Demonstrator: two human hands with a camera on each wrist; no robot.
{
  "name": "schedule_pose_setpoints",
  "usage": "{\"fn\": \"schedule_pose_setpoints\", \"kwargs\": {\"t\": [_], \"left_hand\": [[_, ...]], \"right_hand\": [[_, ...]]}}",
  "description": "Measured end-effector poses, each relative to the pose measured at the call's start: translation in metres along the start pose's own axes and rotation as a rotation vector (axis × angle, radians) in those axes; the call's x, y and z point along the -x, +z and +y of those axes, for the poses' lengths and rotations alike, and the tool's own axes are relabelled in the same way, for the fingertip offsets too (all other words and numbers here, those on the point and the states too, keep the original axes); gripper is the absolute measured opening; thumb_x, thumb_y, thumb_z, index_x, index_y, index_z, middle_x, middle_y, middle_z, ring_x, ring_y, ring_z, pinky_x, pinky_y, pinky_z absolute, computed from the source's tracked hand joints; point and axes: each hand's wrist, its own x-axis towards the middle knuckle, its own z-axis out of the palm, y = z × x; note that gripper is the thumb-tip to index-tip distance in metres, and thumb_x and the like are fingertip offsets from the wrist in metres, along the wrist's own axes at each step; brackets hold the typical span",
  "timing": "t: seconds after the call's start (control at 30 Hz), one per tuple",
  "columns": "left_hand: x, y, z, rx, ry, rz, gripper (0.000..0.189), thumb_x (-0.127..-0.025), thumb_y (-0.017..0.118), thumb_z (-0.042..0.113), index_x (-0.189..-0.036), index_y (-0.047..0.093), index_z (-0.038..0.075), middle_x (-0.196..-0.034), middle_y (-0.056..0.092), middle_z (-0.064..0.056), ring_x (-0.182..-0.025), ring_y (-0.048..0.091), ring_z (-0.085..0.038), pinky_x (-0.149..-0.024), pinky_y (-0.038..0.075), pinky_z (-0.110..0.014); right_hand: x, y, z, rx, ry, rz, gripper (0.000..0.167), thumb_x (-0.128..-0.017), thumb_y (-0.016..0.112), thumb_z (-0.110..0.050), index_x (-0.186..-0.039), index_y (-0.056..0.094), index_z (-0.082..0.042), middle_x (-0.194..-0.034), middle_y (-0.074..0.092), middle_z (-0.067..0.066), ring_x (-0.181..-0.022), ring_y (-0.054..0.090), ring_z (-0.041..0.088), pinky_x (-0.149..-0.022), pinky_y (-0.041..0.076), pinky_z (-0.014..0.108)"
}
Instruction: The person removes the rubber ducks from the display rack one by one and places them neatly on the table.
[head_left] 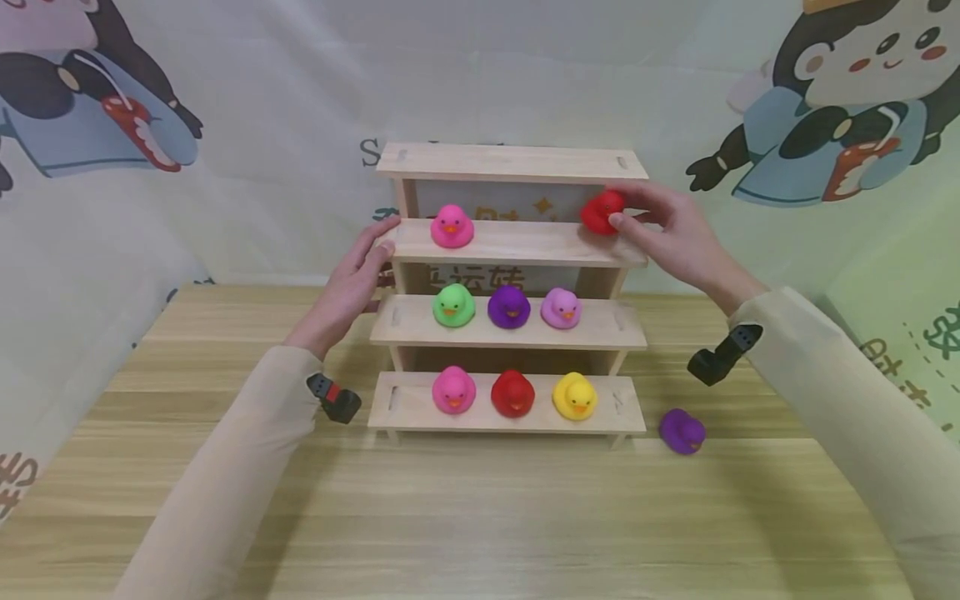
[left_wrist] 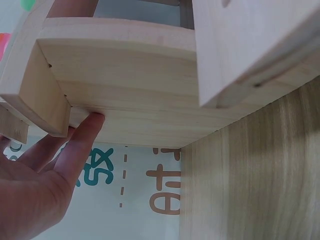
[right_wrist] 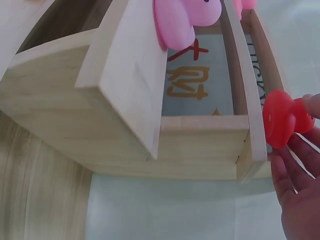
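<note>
A tiered wooden display rack (head_left: 517, 164) stands on the table with rubber ducks on its lower three tiers. At the right end of the second tier from the top, my right hand (head_left: 678, 229) pinches a red rubber duck (head_left: 600, 213) between thumb and fingers. In the right wrist view, that red duck (right_wrist: 279, 119) is against the shelf edge. My left hand (head_left: 347, 287) grips the rack's left side at the same tier. The left wrist view shows its fingers (left_wrist: 82, 142) against the side panel. A pink duck (head_left: 452, 227) sits at that tier's left end.
Green (head_left: 453, 306), purple (head_left: 509, 307) and light pink (head_left: 561, 309) ducks line the third tier. Pink (head_left: 453, 391), red (head_left: 513, 394) and yellow (head_left: 575, 397) ducks occupy the bottom one. Another purple duck (head_left: 682, 432) lies on the table (head_left: 480, 517), right of the rack. A printed cloth (head_left: 300, 100) hangs behind.
</note>
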Motion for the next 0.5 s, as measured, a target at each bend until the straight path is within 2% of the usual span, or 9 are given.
{"fn": "schedule_pose_setpoints", "kwargs": {"t": [0.23, 0.5], "left_hand": [[0.002, 0.0, 0.0, -0.012, -0.003, 0.0, 0.049, -0.104, 0.032, 0.045, -0.152, 0.025, 0.039, -0.148, 0.034, -0.017, -0.119, 0.047, -0.039, -0.094, 0.042, -0.058], [0.0, 0.0, -0.001, 0.003, 0.009, -0.003, 0.048, -0.104, 0.032, 0.043, -0.152, 0.026, 0.037, -0.147, 0.035, -0.018, -0.12, 0.047, -0.039, -0.094, 0.041, -0.06]], "right_hand": [[0.008, -0.006, 0.005, -0.003, -0.006, 0.01, 0.042, -0.095, 0.06, -0.01, -0.136, 0.053, -0.002, -0.128, 0.057, 0.016, -0.114, 0.052, 0.024, -0.091, 0.044, 0.024], [0.021, -0.018, 0.008, 0.055, 0.015, 0.029, 0.044, -0.095, 0.062, -0.013, -0.136, 0.053, -0.003, -0.128, 0.057, 0.018, -0.113, 0.052, 0.027, -0.087, 0.043, 0.017]]}}
